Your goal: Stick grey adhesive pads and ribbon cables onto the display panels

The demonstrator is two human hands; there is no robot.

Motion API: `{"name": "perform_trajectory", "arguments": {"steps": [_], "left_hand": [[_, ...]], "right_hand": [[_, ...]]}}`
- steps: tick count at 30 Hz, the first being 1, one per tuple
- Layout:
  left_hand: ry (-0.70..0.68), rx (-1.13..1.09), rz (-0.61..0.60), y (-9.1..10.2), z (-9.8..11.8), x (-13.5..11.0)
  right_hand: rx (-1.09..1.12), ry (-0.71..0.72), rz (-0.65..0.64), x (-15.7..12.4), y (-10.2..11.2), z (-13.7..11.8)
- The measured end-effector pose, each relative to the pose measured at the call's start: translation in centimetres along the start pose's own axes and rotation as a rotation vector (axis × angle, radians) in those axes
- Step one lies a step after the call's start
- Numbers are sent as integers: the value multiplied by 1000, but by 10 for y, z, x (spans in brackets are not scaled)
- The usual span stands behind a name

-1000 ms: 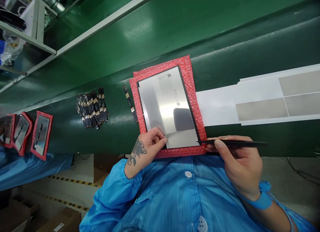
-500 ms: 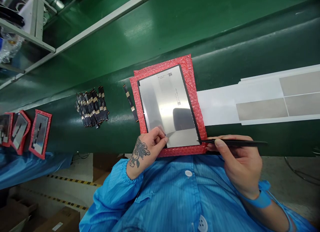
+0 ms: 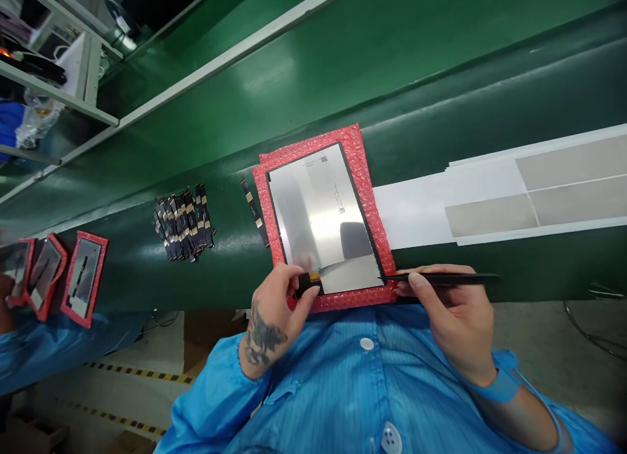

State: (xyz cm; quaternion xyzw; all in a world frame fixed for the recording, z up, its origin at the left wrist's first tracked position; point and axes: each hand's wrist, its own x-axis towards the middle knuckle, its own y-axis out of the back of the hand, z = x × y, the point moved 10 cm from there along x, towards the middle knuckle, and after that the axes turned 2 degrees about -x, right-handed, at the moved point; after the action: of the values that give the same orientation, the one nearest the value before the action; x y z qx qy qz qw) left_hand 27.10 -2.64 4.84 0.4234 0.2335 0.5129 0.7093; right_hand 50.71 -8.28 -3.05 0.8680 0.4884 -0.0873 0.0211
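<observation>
A silver-backed display panel (image 3: 313,206) with a black border lies on red bubble wrap (image 3: 365,173) in front of me. A grey sheet (image 3: 350,272) covers its near end. At the panel's near left corner, my left hand (image 3: 279,304) has thumb and fingers around a black flex cable (image 3: 307,284) with a gold strip. My right hand (image 3: 455,310) grips black tweezers (image 3: 450,279); their tips touch or hover just over the panel's near right corner. A single flex cable (image 3: 255,212) lies left of the bubble wrap.
Several flex cables (image 3: 183,222) form a pile on the green bench (image 3: 225,271). White sheets with grey pieces (image 3: 490,215) lie at the right. Panels in red wrap (image 3: 85,277) stand at the left, where another person's hand (image 3: 6,304) shows.
My left hand has moved left and slightly down, and the black flex cable with its gold strip now shows between its fingers. The tweezers remain at the near right corner.
</observation>
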Motion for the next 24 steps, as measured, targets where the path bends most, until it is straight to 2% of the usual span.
{"name": "perform_trajectory", "arguments": {"steps": [1,3,5,7,10,14,16,18,19,22,24], "left_hand": [[-168,28,62,-1,23,-3],[-479,98,91,-20,63,-13],[-622,212,40,-51,80,-19],[-612,350,-13,-78,76,-17],[-582,469,-75,-102,60,-17],[-575,515,-92,-110,52,-21],[-558,539,-122,-113,53,-21],[-529,551,-156,-113,53,-18],[-520,545,-163,-111,54,-15],[-567,489,-135,-95,57,-11],[-594,463,-116,-85,51,-12]], "right_hand": [[3,-2,0,0,0,0],[0,0,4,0,-1,0],[-4,3,12,0,-2,-1],[10,7,17,1,-3,0],[48,-14,58,6,5,2],[91,25,258,13,44,-13],[83,93,292,13,51,-30],[121,122,228,13,40,-41],[157,109,153,14,26,-43],[246,25,-120,14,-28,-37],[249,-20,-256,14,-58,-30]]}}
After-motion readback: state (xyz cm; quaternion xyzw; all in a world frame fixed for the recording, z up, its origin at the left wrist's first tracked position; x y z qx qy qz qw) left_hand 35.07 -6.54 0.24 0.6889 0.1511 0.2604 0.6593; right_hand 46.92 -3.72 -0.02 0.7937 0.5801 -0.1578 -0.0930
